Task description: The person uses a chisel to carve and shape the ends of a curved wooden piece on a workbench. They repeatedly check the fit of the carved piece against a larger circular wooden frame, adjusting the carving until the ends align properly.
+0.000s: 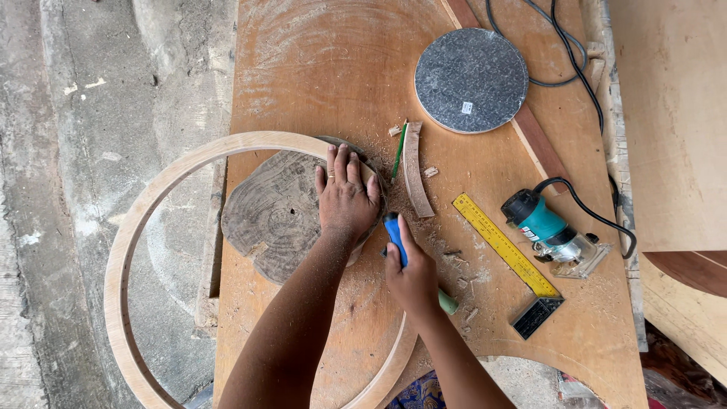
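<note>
My left hand [346, 193] lies open and flat on the round wood slab [280, 216], inside the wooden ring [151, 197]. My right hand [413, 276] grips a blue-handled tool [395, 236] at the slab's edge. Shavings [454, 265] already lie around, but the edge looks rough.

Pale wooden ring [125, 250], dark ring-grained wood slab [276, 216], speckled grey disc [471, 79], yellow ruler [503, 244], teal-and-black router [549, 231], blue-handled tool [395, 236], orange-brown plywood board [341, 68]

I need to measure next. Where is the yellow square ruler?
The yellow square ruler lies diagonally on the plywood table, right of the right hand, beside the teal trim router.
</note>
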